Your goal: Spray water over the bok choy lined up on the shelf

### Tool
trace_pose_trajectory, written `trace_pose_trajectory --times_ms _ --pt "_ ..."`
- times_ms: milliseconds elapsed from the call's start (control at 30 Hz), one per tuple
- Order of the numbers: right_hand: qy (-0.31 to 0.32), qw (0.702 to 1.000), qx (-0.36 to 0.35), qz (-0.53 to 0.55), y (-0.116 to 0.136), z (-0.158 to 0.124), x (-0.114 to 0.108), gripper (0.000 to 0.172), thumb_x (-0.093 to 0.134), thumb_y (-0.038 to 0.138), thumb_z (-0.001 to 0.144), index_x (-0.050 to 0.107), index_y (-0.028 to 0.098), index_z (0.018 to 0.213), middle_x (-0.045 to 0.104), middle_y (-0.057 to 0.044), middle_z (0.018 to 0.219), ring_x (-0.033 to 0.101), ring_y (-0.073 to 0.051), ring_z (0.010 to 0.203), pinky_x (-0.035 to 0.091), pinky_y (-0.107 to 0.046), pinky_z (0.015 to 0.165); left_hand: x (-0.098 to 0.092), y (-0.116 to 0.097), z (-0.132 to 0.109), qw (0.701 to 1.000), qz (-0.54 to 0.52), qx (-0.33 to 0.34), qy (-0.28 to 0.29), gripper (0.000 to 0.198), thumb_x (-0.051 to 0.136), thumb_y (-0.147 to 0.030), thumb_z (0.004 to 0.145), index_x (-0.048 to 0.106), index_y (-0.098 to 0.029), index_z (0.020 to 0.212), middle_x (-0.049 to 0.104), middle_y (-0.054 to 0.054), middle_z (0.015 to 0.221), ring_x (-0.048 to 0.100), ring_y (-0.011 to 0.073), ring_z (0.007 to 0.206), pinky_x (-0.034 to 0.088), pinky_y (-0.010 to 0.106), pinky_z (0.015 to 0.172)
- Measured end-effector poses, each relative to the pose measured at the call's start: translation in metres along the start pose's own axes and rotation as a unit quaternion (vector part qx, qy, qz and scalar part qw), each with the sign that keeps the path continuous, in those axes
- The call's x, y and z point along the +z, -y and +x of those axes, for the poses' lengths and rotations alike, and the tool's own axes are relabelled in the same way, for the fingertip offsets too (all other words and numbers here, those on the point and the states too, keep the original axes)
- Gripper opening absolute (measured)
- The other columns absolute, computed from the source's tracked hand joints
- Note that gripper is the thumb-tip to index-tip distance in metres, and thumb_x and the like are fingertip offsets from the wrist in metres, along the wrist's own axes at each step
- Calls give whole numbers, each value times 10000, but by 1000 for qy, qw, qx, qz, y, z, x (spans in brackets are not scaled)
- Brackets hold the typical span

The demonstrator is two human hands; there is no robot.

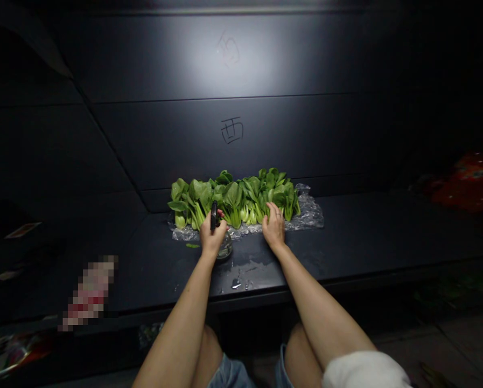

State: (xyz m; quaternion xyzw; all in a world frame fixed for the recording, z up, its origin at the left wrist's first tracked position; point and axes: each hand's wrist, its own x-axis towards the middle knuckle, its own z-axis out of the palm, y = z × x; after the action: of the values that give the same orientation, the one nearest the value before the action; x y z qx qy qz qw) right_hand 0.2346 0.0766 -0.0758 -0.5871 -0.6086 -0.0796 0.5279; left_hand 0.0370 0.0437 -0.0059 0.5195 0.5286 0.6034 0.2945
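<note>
A row of green bok choy (235,196) lies on a sheet of clear plastic wrap (308,215) at the back of a dark shelf (366,231). My left hand (212,234) is closed round a spray bottle (221,237) with a black trigger head and a clear body, held upright just in front of the greens. My right hand (273,225) rests on the plastic at the stems of the middle bunches, its fingers slightly curled and touching the greens. A ring shows on one finger.
Water is pooled on the shelf (241,272) near its front edge. A loose green leaf (191,246) lies left of the bottle. Red packaged goods (473,180) sit at the far right. A blurred label (88,293) hangs lower left. The dark back panels bear handwritten marks (232,130).
</note>
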Motion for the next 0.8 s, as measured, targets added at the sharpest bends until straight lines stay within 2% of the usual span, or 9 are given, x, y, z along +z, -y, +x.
trace_pose_trajectory --times_ms 233,400,567,800 --pt "4 1000 0 -1 5 -1 3 500 386 111 861 532 85 1339 563 -193 1355 476 -242 1304 392 -445 1117 -6 4 4 1000 -3 -2 0 221 564 -164 675 630 -174 886 657 12 819 650 122 605 564 230 563" --pt "3 1000 -9 1 7 -1 6 514 393 104 853 525 98 1349 560 -191 1358 479 -244 1302 402 -450 1106 -10 8 8 999 -21 -15 -22 254 577 -142 664 641 -172 908 676 23 846 646 127 615 589 254 580" --pt "4 1000 -10 -9 11 -1 8 490 390 116 866 535 102 1334 559 -182 1356 483 -243 1301 397 -439 1109 -15 11 9 1000 -15 -6 -26 196 581 -163 684 647 -174 868 675 15 809 654 136 615 589 256 571" --pt "-20 1000 -8 -16 21 -1 9 481 395 117 866 539 97 1324 476 -197 1436 429 -259 1354 375 -452 1123 -24 9 11 999 14 -21 -35 258 579 -138 672 650 -173 917 691 7 833 641 112 531 559 236 550"
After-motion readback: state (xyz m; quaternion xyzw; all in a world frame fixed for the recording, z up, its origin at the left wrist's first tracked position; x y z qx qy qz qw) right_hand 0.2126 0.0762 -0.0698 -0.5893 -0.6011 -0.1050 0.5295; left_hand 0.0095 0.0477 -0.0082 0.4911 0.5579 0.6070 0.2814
